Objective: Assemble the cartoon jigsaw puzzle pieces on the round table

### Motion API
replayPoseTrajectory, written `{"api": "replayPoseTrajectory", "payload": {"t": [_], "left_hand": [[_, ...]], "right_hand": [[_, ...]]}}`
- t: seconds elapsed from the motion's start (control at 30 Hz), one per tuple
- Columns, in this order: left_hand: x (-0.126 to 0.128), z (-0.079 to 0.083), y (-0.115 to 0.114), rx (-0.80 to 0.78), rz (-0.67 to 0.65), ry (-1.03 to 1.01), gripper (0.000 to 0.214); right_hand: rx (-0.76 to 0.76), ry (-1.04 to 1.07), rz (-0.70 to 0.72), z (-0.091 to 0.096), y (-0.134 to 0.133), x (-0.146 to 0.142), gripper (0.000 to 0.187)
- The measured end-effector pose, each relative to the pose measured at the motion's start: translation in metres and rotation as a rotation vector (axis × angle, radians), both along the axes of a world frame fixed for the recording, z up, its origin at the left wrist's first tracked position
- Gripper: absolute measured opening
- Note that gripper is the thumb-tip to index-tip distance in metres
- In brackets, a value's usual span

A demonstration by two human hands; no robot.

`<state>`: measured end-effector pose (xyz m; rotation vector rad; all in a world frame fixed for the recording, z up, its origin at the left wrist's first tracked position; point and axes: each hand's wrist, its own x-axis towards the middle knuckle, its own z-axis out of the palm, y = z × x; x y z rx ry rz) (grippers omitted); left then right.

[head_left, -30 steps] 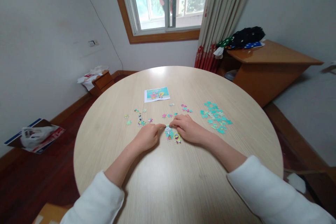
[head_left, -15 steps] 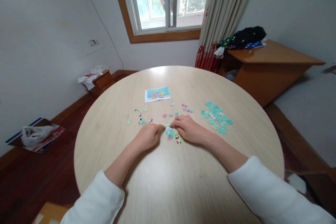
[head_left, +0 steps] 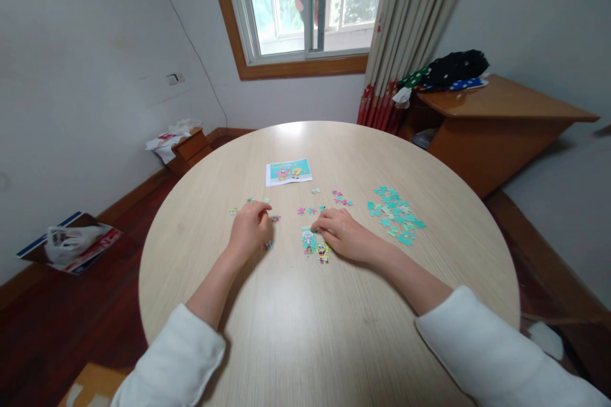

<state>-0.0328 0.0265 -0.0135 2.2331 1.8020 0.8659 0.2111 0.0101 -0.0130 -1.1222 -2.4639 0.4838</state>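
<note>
A small joined cluster of puzzle pieces [head_left: 314, 243] with cartoon figures lies near the middle of the round table [head_left: 305, 331]. My right hand [head_left: 342, 234] rests beside it, fingers curled, fingertips touching its upper right edge. My left hand [head_left: 249, 227] is over the scattered loose pieces [head_left: 267, 245] at the left, fingers bent down and pinching among them; what they grip is hidden. A printed reference picture [head_left: 287, 172] lies farther back.
A heap of teal pieces [head_left: 395, 214] lies to the right, and a few pink pieces [head_left: 340, 198] sit behind my right hand. A wooden desk [head_left: 487, 121] with clothes stands at the right. A plastic bag [head_left: 67, 243] lies on the floor at the left.
My left hand has left the joined cluster and moved left and back onto the loose pieces. My right hand has stayed at the cluster.
</note>
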Motion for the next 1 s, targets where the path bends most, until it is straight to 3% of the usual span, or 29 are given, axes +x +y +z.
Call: {"api": "replayPoseTrajectory", "payload": {"t": [0.23, 0.4, 0.67, 1.0], "left_hand": [[-0.037, -0.007, 0.022, 0.030, 0.230, 0.018, 0.032], [-0.058, -0.013, 0.030, -0.009, 0.324, 0.037, 0.035], [-0.085, -0.005, 0.030, -0.086, 0.479, 0.007, 0.034], [-0.090, -0.004, 0.030, -0.208, 0.449, -0.029, 0.032]], "right_hand": [[0.038, 0.017, -0.005, -0.002, 0.003, 0.002, 0.029], [0.073, 0.051, -0.059, -0.002, 0.004, 0.005, 0.029], [0.097, 0.081, -0.173, -0.003, 0.011, 0.012, 0.026], [0.111, 0.084, -0.194, -0.009, 0.018, 0.017, 0.025]]}}
